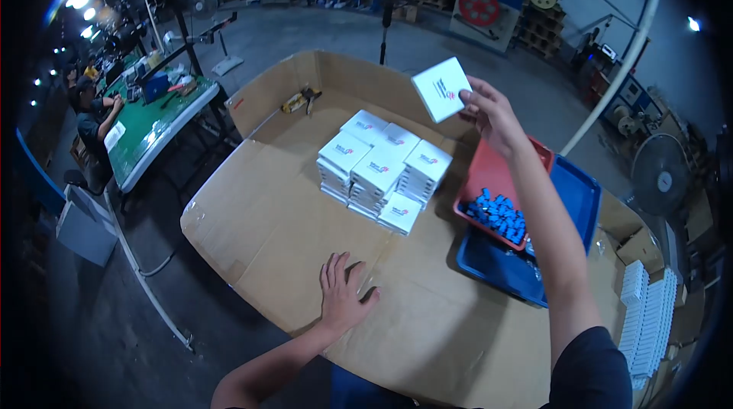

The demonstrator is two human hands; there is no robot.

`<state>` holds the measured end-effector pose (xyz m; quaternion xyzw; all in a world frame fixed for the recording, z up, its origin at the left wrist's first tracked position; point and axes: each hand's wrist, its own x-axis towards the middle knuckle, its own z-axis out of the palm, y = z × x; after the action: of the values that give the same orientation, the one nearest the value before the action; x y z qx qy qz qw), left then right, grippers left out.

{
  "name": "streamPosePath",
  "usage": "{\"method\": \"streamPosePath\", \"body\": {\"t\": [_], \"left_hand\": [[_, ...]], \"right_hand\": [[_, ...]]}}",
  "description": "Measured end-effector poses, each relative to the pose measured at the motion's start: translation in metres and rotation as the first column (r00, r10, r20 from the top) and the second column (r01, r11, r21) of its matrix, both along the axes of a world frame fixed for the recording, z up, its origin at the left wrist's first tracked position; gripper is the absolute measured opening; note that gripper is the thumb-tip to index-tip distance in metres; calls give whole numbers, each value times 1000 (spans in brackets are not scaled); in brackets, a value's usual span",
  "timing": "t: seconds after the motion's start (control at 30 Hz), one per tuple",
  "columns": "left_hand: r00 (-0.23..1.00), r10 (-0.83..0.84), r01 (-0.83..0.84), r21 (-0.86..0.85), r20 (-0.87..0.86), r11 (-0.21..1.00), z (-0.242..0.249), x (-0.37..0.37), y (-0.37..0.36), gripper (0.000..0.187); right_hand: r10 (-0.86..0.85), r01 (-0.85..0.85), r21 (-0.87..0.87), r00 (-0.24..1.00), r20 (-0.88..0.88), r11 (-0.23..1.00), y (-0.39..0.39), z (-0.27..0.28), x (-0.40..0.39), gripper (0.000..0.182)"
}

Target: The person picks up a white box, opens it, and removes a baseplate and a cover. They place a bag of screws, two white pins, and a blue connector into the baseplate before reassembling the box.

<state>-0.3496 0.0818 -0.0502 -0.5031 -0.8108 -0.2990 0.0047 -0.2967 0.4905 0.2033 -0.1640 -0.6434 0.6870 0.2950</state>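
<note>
My right hand (489, 113) is raised above the table and pinches a flat white box (440, 88) with a small printed logo by its right edge. Below and to the left of it, several stacks of matching white boxes (376, 168) stand close together on the cardboard surface. One lower box (400, 212) sits at the near right of the stacks. My left hand (346, 293) rests on the cardboard in front of the stacks, fingers spread and holding nothing.
A red tray (489, 168) with small blue parts (498, 214) sits on a blue tray (489, 268). A yellow tool (301, 100) lies by the cardboard wall. White boxes in rows (647, 325) stand far right. A person (93, 122) sits at a green table (164, 120).
</note>
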Motion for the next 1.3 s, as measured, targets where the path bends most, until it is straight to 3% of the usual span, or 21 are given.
{"method": "streamPosePath", "body": {"t": [0.2,0.33,0.43,0.5,0.53,0.57,0.63,0.7,0.73,0.8,0.87,0.93,0.97,1.03,1.07,1.13,1.2,1.27,1.3], "left_hand": [[998,-3,6,55,-68,998,-6,8,-3,65],[993,-19,33,125,-118,992,-9,9,-3,61],[990,-14,39,180,-138,983,-3,25,-12,52],[988,-25,56,200,-152,978,8,51,-7,47],[933,-132,43,262,334,964,18,97,-5,42],[652,-192,-56,299,733,953,33,132,1,38],[239,-242,116,220,940,969,69,192,8,52],[-227,-150,292,214,962,932,78,246,13,76],[-240,-125,297,195,963,935,89,261,12,76],[-523,31,491,272,852,828,110,282,11,88],[-501,51,509,247,864,824,107,288,10,89],[-467,76,536,214,881,817,103,291,13,90],[-445,44,510,213,894,833,98,293,14,90],[-420,-8,446,214,908,869,95,295,13,86],[-416,1,447,203,910,871,94,298,12,86],[-431,-69,240,188,900,952,90,304,14,78],[-442,-91,202,198,892,959,81,308,12,68],[-400,-129,145,202,907,969,71,311,13,59],[-415,-93,147,167,905,975,79,309,13,55]], "right_hand": [[-25,-33,-267,978,-208,963,-95,-1,116,36],[-62,-122,-450,926,-373,885,-163,-26,193,41],[-208,-110,-593,873,-441,797,-209,-60,254,41],[-299,-38,-659,871,-390,751,-241,-86,294,45],[-376,39,-699,864,-336,714,-271,-104,329,47],[-382,55,-711,871,-309,701,-285,-109,345,45],[-416,141,-702,878,-237,698,-308,-132,374,43],[-385,252,-630,920,-80,734,-330,-140,401,36],[-394,266,-644,917,-59,717,-337,-142,409,36],[-379,407,-521,911,165,751,-345,-145,421,35],[-380,411,-487,910,167,771,-345,-144,433,33],[-360,413,-305,908,215,858,-346,-148,439,38],[-364,417,-319,907,213,851,-348,-151,438,38],[-480,517,-34,815,324,855,-348,-155,428,48],[-477,517,-45,817,325,855,-351,-154,421,48],[-597,573,173,784,168,801,-356,-143,404,54],[-550,529,159,822,147,834,-359,-143,397,57],[-550,461,380,819,165,802,-352,-146,389,58],[-549,458,397,821,153,796,-350,-151,387,63]]}}
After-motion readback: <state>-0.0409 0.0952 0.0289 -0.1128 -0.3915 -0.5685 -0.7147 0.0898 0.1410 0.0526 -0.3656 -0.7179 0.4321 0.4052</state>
